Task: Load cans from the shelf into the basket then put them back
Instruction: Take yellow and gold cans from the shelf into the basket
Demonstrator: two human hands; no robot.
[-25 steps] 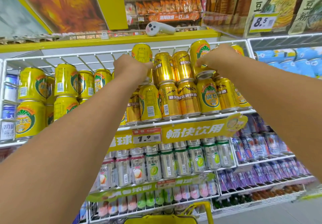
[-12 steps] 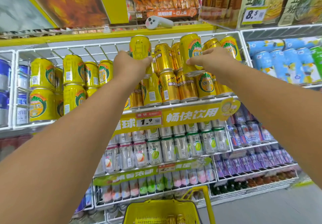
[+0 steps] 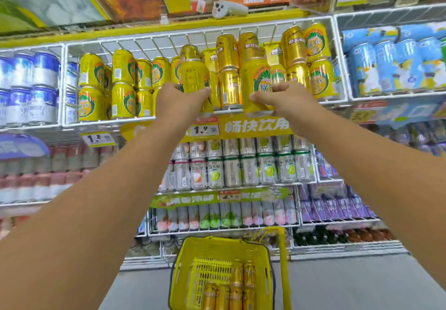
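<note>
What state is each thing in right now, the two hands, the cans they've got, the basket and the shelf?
Left hand: gripping a yellow can.
Left yellow can: upright, held in front of the shelf.
Right hand: gripping another yellow can.
Right yellow can: upright, held in front of the shelf.
Basket: on the floor below, partly filled with gold cans.
Shelf: still stocked with stacked yellow and gold cans.

basket (image 3: 178, 273) bottom edge cut off

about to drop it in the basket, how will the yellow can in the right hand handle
The yellow can looks rigid and smooth, so the right hand may slip on it. Being round, it would likely roll if laid in the basket.
</note>
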